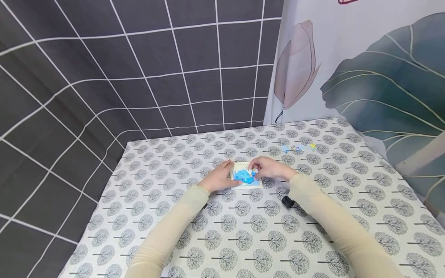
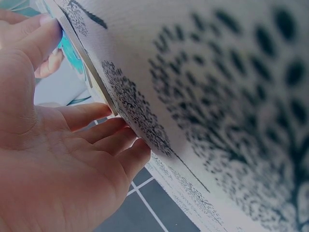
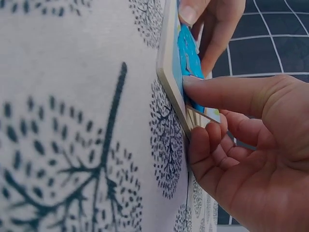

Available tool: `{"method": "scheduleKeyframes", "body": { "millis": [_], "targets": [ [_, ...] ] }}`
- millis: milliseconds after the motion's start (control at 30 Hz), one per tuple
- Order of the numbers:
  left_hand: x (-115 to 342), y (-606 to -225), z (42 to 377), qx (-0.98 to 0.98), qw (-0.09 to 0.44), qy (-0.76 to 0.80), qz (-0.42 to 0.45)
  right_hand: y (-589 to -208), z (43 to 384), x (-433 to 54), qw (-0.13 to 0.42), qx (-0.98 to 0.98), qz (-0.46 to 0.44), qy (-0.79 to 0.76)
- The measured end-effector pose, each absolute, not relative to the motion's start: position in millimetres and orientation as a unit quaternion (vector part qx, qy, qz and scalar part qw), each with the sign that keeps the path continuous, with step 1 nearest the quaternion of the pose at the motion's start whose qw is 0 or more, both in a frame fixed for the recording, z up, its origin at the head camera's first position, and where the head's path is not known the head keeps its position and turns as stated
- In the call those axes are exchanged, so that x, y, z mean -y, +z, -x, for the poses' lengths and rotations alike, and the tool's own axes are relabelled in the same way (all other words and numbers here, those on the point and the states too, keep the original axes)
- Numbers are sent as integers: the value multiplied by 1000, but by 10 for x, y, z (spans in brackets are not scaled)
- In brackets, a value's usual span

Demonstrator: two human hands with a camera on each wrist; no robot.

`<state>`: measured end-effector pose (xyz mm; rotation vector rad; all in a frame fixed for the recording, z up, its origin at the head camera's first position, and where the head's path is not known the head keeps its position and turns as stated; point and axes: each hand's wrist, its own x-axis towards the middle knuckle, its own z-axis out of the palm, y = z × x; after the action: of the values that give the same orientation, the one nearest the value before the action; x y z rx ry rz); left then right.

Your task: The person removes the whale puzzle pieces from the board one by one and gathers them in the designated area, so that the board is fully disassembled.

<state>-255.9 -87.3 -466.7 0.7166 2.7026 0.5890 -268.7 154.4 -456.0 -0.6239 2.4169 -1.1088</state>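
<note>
Puzzle board (image 1: 252, 187) is resting on the bench (image 1: 240, 210), around the middle of the head view, with both hands working at it. Pale frame is running round the edge; joined blue pieces (image 1: 241, 177) are filling much of the inside.

Left hand (image 1: 218, 177) is holding the board at its left side: thumb is lying over the near part, on or right by the blue pieces, other fingers are bending lightly against the edge. Hand is sitting partly open, spanning the left side of the board.

Right hand (image 1: 270, 168) is working at the board's right side, nearly closed, thumb and bent fingers pinching a small piece (image 3: 213, 115). That piece is tilting up at the edge, its thin side showing in the right wrist view; thumb tip is pointing in toward the blue area. Whether the piece is fully clear of the board, cannot tell.

Farther back and to the right, loose pieces (image 1: 298, 148) are lying in a short row on the bench, well apart from the board, one yellow piece (image 1: 313, 146) at the right end. Tree-print cloth (image 1: 139, 231) is covering the bench. Small black object (image 1: 287, 201) is showing beside the right cuff. Cream sleeves (image 1: 333, 216) are covering both forearms. Dark grid curtain (image 1: 198, 50) is hanging behind, leaf-print curtain (image 1: 375, 92) is hanging at right
</note>
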Motion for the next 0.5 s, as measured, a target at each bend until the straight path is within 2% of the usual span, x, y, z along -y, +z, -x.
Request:
{"method": "scheduleKeyframes", "body": {
  "millis": [500],
  "targets": [
    [867,-4657,2542,-938,142,199,-246,-4559,2682,-1540,214,-858,210,-417]
  ]
}}
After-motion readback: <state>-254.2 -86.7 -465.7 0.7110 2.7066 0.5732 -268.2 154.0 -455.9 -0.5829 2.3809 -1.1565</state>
